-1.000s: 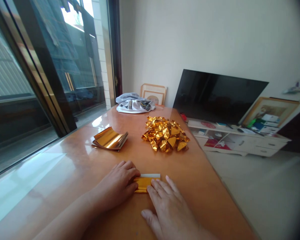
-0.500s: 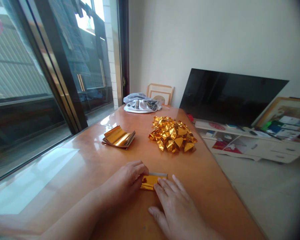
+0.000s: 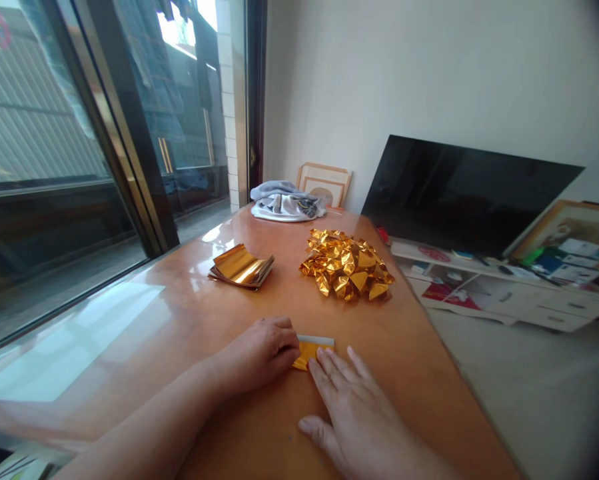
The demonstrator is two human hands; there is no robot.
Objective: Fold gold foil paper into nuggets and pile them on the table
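A small gold foil sheet [image 3: 309,351] with a white edge lies folded on the orange wooden table [image 3: 189,313]. My left hand [image 3: 262,352] has its fingers curled onto the sheet's left end, pinching it. My right hand [image 3: 352,407] lies flat with fingers spread, its fingertips pressing the sheet's near right part. Further back sit a stack of flat gold foil sheets [image 3: 242,267] on the left and a heap of folded gold foil pieces [image 3: 348,272] on the right.
A bundle of grey and white cloth [image 3: 285,203] lies at the table's far end by framed pictures [image 3: 324,185]. A glass sliding door [image 3: 79,153] runs along the left. A dark TV [image 3: 464,197] leans on a low white cabinet [image 3: 504,293] to the right.
The view has shifted slightly to the left. My left hand has covered more of the gold sheet, leaving a smaller part showing. My right hand stays flat on it.
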